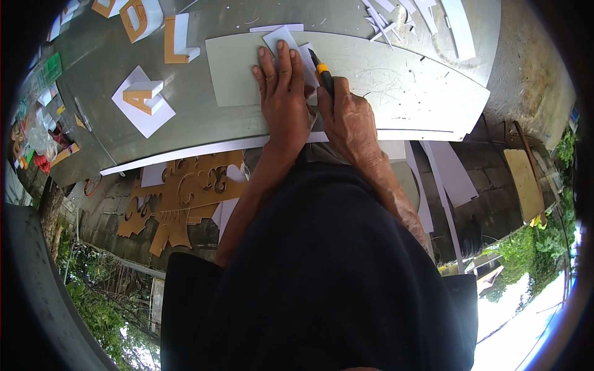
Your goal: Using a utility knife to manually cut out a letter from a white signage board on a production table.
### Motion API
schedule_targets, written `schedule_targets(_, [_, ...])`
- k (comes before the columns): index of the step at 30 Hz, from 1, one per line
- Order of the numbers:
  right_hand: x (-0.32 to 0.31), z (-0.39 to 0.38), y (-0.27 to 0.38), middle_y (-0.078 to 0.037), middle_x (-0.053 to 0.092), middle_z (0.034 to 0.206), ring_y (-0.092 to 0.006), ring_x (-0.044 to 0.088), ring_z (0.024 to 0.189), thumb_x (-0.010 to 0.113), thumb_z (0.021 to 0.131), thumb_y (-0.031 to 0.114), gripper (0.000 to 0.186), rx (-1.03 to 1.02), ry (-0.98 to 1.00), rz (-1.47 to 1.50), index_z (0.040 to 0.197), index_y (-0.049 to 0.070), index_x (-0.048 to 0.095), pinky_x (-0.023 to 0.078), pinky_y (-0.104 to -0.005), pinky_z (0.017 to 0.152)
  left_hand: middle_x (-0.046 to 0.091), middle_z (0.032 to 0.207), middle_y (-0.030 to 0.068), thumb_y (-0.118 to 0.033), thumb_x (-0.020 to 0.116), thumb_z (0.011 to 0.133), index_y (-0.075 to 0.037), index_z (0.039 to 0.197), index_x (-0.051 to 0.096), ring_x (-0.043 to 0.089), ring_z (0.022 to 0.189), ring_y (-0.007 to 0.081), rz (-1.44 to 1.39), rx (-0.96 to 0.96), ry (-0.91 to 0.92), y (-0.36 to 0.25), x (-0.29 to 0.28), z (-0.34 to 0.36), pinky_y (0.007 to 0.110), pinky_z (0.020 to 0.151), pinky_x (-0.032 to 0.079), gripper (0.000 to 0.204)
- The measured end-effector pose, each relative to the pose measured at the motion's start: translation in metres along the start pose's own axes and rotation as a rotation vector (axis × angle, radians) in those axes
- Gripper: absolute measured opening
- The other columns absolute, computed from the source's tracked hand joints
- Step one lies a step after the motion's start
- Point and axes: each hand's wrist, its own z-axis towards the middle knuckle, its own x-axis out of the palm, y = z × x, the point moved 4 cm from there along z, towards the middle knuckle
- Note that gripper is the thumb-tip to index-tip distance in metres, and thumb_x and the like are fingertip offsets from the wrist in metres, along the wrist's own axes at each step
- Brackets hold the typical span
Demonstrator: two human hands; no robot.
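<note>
My left hand (284, 102) lies flat with its fingers stretched out, pressing on a small white rectangular piece (278, 38). Beside those fingers is a narrow white strip (307, 57), partly covered. My right hand (351, 120) is closed around a utility knife (323, 73) with a black and yellow handle. Its tip points up and away from me, at the strip's right edge; whether the blade touches it I cannot tell. Underneath lies a pale, scratched sheet (396, 83) on the grey metal table (192, 117).
Left on the table, a tan-faced white letter (143, 99) stands on a white square (147, 127); more letters (141, 20) are farther back. Scrap strips (383, 28) lie at the far right. A long white strip (204, 148) edges the table's front. Brown cut-out sheets (185, 191) lie below.
</note>
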Motion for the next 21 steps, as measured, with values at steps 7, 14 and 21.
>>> schedule_targets(7, [0.0058, 0.0099, 0.0040, -0.027, 0.069, 0.080, -0.0465, 0.070, 0.070, 0.053, 0.103, 0.028, 0.029, -0.013, 0.022, -0.144, 0.096, 0.000, 0.048, 0.055, -0.0545, 0.064, 0.028, 0.165, 0.0206, -0.010, 0.071, 0.088, 0.008, 0.147, 0.046, 0.015, 0.154, 0.0457, -0.031, 0.007, -0.033, 0.0003, 0.0001, -0.0012, 0.062, 0.123, 0.013, 0.066])
schedule_targets(14, [0.0042, 0.0117, 0.0055, -0.027, 0.069, 0.080, -0.0456, 0.070, 0.068, 0.055, 0.102, 0.027, 0.028, -0.073, -0.006, -0.178, 0.094, 0.001, 0.048, 0.056, -0.0535, 0.062, 0.029, 0.164, 0.0204, -0.011, 0.070, 0.089, 0.008, 0.147, 0.046, 0.016, 0.154, 0.0457, -0.031, 0.006, -0.027, 0.0000, -0.0006, -0.0009, 0.062, 0.123, 0.013, 0.065])
schedule_targets(21, [0.0061, 0.0113, 0.0067, -0.025, 0.068, 0.072, -0.0450, 0.069, 0.065, 0.054, 0.103, 0.025, 0.025, -0.102, -0.037, -0.214, 0.097, 0.001, 0.048, 0.055, -0.0536, 0.060, 0.029, 0.164, 0.0202, -0.011, 0.071, 0.087, 0.008, 0.146, 0.047, 0.016, 0.154, 0.0459, -0.028, 0.011, -0.023, 0.0008, -0.0011, -0.0008, 0.061, 0.123, 0.012, 0.066])
